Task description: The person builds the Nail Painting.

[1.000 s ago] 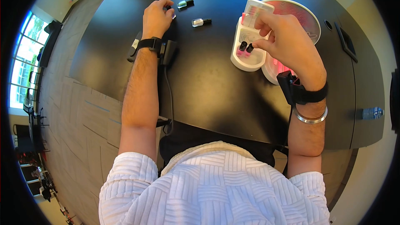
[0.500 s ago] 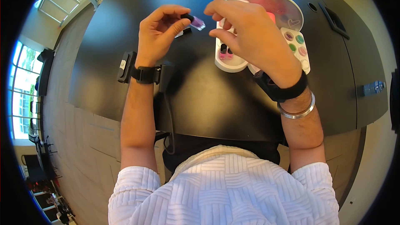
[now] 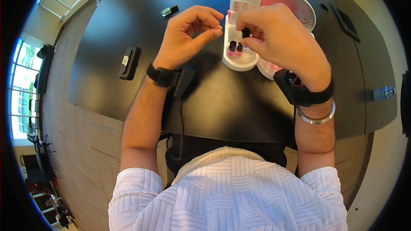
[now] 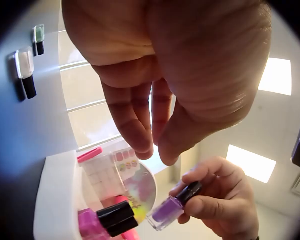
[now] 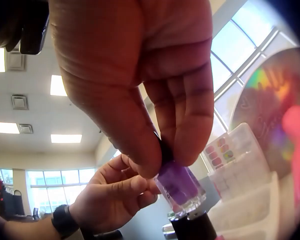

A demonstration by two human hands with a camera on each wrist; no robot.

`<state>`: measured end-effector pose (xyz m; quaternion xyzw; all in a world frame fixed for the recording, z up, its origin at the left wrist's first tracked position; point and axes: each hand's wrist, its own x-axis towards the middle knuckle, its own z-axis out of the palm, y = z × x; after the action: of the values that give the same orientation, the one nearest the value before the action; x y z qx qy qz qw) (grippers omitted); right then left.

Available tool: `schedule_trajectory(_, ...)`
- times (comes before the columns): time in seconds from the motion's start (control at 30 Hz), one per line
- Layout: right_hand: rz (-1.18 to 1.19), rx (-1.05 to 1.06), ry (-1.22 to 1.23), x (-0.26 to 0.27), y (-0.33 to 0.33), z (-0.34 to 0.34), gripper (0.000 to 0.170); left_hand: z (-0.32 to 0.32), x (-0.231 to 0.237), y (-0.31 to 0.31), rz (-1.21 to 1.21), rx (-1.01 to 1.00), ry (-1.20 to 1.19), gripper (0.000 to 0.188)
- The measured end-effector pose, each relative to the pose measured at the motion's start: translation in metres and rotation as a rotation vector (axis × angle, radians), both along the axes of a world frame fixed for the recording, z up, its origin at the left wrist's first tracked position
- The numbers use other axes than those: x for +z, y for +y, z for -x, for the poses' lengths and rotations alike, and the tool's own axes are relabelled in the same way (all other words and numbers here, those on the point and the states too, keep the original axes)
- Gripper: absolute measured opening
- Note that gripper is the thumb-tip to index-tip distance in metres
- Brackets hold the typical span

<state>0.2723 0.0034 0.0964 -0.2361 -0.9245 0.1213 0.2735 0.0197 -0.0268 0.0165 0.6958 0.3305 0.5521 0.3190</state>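
Observation:
Between its thumb and fingers my right hand (image 3: 287, 38) pinches the black cap of a purple polish bottle (image 5: 182, 187), glass end tilted down. This bottle hangs over the white tray (image 3: 243, 65), close above pink bottles (image 3: 234, 53) with black caps standing in it. My left hand (image 3: 188, 36) is just left of the tray, loosely curled and holding nothing. A green bottle (image 3: 166, 12) lies on the table beyond it; the left wrist view also shows a clear bottle with whitish polish (image 4: 25, 65) lying nearby.
A clear-lidded palette (image 3: 244, 3) stands at the tray's back, beside a round pink-tinted lid (image 3: 280, 0). A black device (image 3: 129, 63) lies at the left. Farther right are a black rectangular frame (image 3: 345, 22) and a water bottle (image 3: 384, 93).
The purple bottle has passed from my left hand to my right. My right hand has moved back over the tray with it; my left hand, now without it, has shifted right.

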Motion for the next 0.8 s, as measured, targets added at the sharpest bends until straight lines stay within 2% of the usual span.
schedule_trajectory(0.03,0.054,-0.035,-0.026,0.001,0.0,-0.003,0.017,0.002,-0.002,0.001,0.019,-0.008,0.038,0.016)
schedule_trajectory(0.07,0.052,-0.026,-0.031,0.001,0.002,-0.006,0.017,0.003,-0.004,0.0,0.018,0.001,0.033,0.016)
schedule_trajectory(0.17,0.088,-0.04,-0.112,0.0,0.006,-0.007,0.022,-0.001,-0.004,-0.002,0.036,0.033,0.229,0.027)
schedule_trajectory(0.27,0.161,-0.076,-0.226,-0.001,0.007,-0.005,0.022,-0.006,-0.004,-0.001,-0.004,0.051,0.285,0.028)
schedule_trajectory(0.6,0.148,-0.111,-0.262,-0.005,0.008,-0.001,0.022,-0.003,-0.005,0.0,-0.011,0.095,0.323,0.025)
schedule_trajectory(0.67,0.139,-0.112,-0.264,-0.006,0.008,-0.001,0.023,-0.002,-0.003,-0.002,0.05,0.078,0.338,0.024)
schedule_trajectory(0.8,0.134,-0.112,-0.26,-0.011,0.012,-0.002,0.021,-0.002,-0.006,0.002,-0.006,0.098,0.326,0.024)
